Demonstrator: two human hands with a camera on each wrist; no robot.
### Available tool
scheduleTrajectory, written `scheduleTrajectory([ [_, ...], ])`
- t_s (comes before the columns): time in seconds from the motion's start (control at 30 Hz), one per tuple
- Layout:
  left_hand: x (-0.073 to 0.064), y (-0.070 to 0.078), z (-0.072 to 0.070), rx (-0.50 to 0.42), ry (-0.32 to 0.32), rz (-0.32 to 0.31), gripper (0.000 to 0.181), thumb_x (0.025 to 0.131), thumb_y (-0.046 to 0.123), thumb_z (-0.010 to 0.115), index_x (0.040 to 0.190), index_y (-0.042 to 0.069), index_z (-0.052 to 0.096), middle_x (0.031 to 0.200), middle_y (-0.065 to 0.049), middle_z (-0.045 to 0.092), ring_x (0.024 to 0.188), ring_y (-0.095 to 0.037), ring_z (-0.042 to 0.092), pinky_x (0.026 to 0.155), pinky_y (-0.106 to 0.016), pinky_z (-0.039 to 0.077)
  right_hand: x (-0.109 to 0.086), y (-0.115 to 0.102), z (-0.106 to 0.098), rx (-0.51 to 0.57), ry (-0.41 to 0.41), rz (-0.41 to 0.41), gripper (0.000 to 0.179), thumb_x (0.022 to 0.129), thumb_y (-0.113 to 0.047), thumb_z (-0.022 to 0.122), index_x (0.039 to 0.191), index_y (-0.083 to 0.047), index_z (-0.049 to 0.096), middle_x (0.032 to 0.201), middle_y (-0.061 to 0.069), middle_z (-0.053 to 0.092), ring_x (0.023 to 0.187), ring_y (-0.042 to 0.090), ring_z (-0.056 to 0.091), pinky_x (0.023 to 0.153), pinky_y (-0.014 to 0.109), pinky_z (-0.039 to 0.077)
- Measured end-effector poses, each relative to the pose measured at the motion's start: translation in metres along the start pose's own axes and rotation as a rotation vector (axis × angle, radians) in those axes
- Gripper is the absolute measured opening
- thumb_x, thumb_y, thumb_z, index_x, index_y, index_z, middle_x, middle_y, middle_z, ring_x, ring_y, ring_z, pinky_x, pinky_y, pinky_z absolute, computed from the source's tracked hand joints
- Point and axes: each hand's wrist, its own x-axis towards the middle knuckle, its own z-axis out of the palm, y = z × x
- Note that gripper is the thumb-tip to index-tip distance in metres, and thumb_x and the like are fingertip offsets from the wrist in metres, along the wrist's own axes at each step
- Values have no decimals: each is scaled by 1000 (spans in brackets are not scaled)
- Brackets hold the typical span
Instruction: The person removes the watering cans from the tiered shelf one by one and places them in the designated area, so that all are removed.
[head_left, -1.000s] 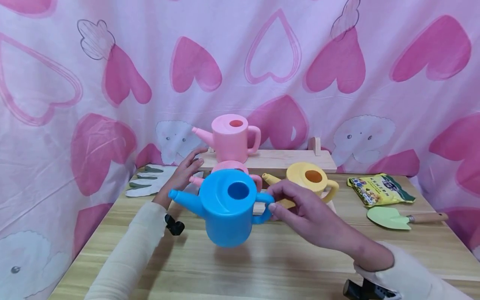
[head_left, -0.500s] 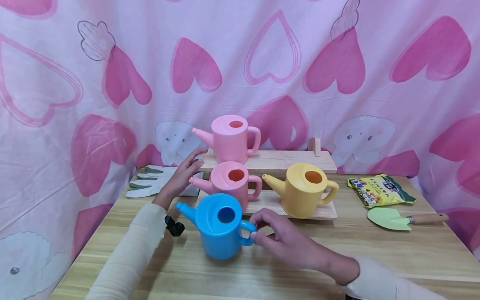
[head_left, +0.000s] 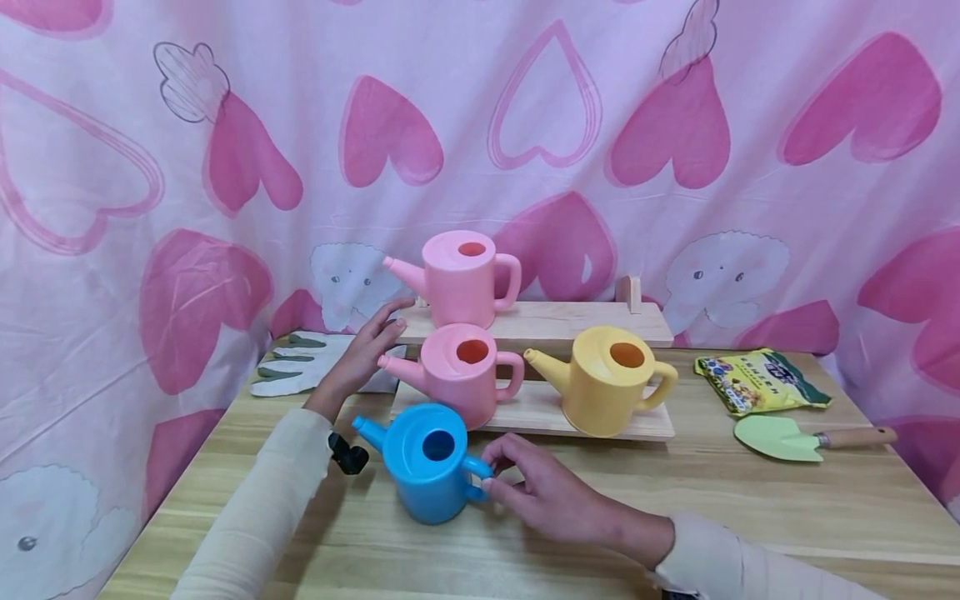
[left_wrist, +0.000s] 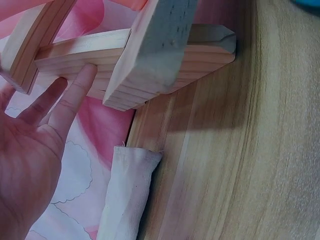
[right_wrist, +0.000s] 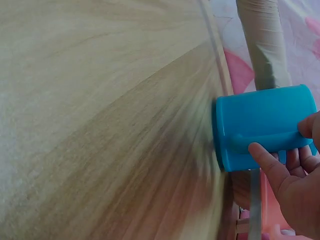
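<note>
Blue can (head_left: 430, 463) in rt hand (head_left: 551, 500)

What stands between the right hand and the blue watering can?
Nothing visible does. The right hand already holds the handle of the blue watering can, which stands on the table.

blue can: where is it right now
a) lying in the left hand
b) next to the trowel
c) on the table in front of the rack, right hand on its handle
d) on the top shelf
c: the blue can stands on the table in front of the rack, with the right hand gripping its handle; the left hand rests on the rack's side.
</note>
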Motion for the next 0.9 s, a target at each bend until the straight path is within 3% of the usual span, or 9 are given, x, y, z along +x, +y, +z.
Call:
scheduleTrajectory([
  [0.7,-3,2,2,3,8,15,55,110,40,44,161,21,33,168,-4,24,151,-35,23,115,-66,28,10,5,1,-6,-36,28,14,106,-30,60,119,-25,58,119,-4,60,115,17,60,93,31,54],
  [0.9,-1,3,3,5,12,13,55,111,38,44,161,20,33,168,-5,23,152,-35,22,115,-67,27,12,-2,-8,-23,-49,-34,24,105,-24,64,127,-20,57,121,-3,62,114,17,62,93,31,55],
])
